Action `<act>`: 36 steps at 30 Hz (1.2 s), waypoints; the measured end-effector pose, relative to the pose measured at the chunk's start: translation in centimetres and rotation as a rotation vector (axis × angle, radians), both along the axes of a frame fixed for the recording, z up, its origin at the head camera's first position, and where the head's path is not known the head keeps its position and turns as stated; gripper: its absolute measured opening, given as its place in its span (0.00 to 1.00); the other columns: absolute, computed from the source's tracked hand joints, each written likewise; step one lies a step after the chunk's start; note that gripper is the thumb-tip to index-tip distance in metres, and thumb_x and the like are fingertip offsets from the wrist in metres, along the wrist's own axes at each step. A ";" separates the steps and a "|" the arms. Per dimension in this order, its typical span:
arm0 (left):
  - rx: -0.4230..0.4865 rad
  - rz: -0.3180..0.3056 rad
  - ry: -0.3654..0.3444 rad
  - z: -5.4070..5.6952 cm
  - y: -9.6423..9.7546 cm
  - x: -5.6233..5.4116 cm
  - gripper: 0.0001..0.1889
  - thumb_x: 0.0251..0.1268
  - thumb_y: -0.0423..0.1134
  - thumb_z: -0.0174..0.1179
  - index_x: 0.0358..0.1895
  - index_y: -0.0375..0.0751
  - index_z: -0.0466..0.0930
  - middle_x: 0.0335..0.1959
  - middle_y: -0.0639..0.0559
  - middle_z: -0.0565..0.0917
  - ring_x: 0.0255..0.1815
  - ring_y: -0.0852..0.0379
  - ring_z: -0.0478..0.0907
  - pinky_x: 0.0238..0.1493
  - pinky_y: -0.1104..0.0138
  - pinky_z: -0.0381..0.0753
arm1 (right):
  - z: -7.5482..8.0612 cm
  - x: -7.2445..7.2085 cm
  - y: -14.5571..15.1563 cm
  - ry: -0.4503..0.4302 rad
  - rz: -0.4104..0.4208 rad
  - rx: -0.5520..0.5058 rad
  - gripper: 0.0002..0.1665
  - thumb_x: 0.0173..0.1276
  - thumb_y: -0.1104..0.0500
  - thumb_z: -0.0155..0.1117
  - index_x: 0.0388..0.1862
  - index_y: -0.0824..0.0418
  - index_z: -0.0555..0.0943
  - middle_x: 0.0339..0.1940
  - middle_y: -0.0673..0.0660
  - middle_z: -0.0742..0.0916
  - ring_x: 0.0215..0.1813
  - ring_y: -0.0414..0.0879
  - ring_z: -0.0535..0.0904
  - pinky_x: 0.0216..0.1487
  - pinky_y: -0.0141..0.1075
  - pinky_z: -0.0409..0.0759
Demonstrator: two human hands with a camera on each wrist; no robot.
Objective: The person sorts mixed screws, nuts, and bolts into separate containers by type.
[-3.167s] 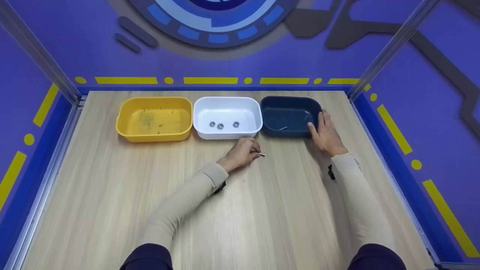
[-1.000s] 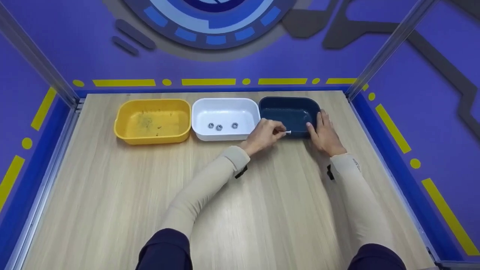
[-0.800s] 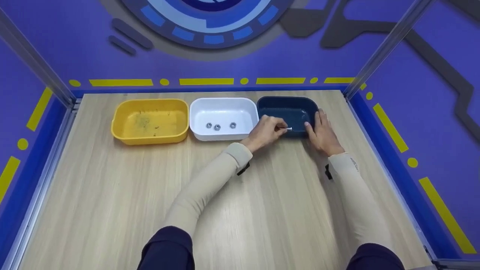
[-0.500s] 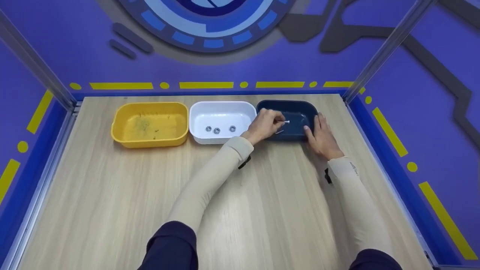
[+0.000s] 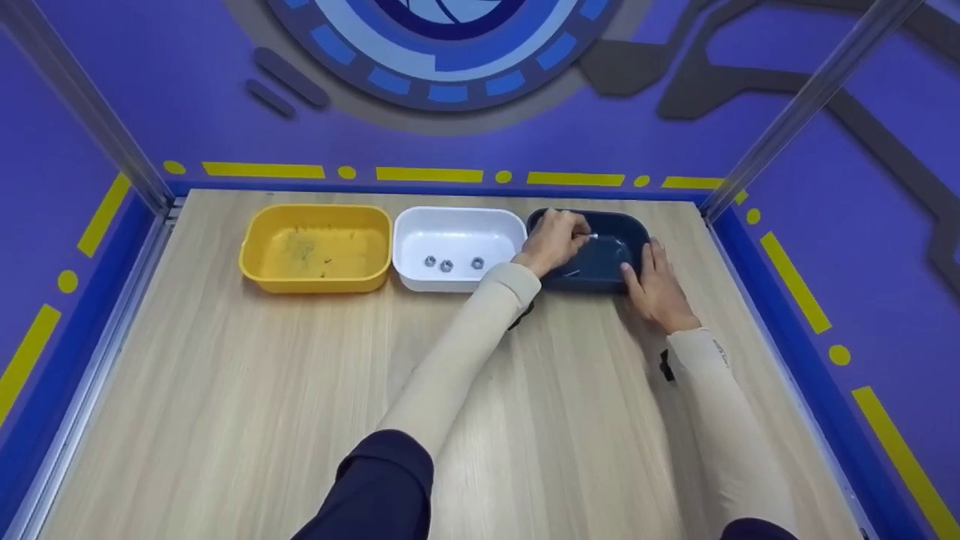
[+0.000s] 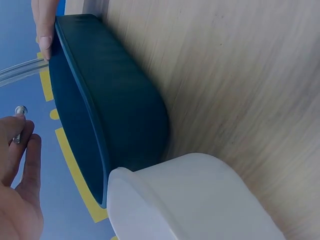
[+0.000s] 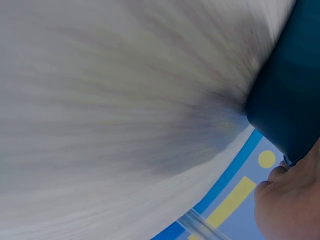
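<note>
My left hand [image 5: 555, 238] pinches a small silver screw [image 6: 21, 110] over the dark blue bin [image 5: 611, 259]. The screw's round head sticks out past the fingertips, and part of its threaded shank shows below the thumb. Another thin screw [image 5: 572, 273] lies on the floor of that bin, near its front wall. At the bin's right front corner, my right hand [image 5: 660, 292] holds the wall, thumb over the rim and fingers along the outer side. In the right wrist view the fingers are partly hidden behind the bin.
A white bin [image 5: 459, 285] with three hex nuts [image 5: 446, 265] stands against the dark blue one. Left of it is a yellow bin [image 5: 315, 286] with several tiny dark bits inside. Purple panels [image 5: 450, 142] enclose the wooden table [image 5: 300, 390] at the back and sides.
My left hand has carried the screw from in front of the white bin rightward and forward, over the dark blue bin. My right hand has stayed at the bin's corner. The head view has shifted slightly.
</note>
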State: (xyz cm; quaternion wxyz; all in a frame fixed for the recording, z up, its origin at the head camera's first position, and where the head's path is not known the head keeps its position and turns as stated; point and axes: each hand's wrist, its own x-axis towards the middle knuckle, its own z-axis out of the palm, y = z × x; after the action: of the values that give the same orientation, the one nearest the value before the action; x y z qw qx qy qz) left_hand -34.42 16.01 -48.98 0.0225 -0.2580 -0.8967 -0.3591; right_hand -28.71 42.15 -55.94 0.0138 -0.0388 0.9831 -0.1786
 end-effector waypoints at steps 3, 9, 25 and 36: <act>0.004 -0.001 0.003 0.0 0.3 0.0 0.09 0.78 0.41 0.66 0.52 0.45 0.93 0.48 0.53 0.93 0.48 0.59 0.88 0.53 0.69 0.87 | 0.0 0.2 0.1 0.005 -0.002 0.000 0.55 0.86 0.29 0.29 0.88 0.71 0.38 0.90 0.71 0.41 0.90 0.69 0.36 0.88 0.65 0.41; -0.003 0.013 -0.005 0.1 0.2 -0.2 0.09 0.78 0.41 0.66 0.52 0.46 0.93 0.49 0.53 0.93 0.50 0.59 0.88 0.55 0.69 0.87 | 0.1 0.2 -0.1 0.003 0.000 0.006 0.55 0.86 0.29 0.29 0.88 0.71 0.39 0.90 0.71 0.42 0.90 0.69 0.37 0.88 0.64 0.41; 0.021 -0.008 0.001 0.7 0.3 -0.4 0.16 0.75 0.39 0.69 0.61 0.41 0.87 0.58 0.51 0.91 0.61 0.56 0.87 0.65 0.68 0.84 | 0.3 0.0 -0.2 -0.009 -0.008 0.005 0.55 0.86 0.29 0.30 0.88 0.71 0.38 0.90 0.70 0.42 0.90 0.68 0.36 0.89 0.64 0.40; -0.021 -0.008 0.005 1.1 -0.9 -0.1 0.17 0.77 0.43 0.67 0.64 0.42 0.86 0.62 0.51 0.89 0.66 0.55 0.84 0.68 0.68 0.82 | 0.5 0.2 0.0 -0.033 0.006 0.009 0.56 0.85 0.29 0.28 0.88 0.72 0.37 0.90 0.71 0.41 0.90 0.69 0.35 0.88 0.65 0.39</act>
State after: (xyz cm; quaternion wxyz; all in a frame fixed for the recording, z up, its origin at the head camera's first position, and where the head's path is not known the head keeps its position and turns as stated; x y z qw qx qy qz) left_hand -34.55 15.12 -47.92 0.0206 -0.2629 -0.8992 -0.3492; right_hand -28.48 42.12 -55.48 0.0307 -0.0387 0.9834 -0.1746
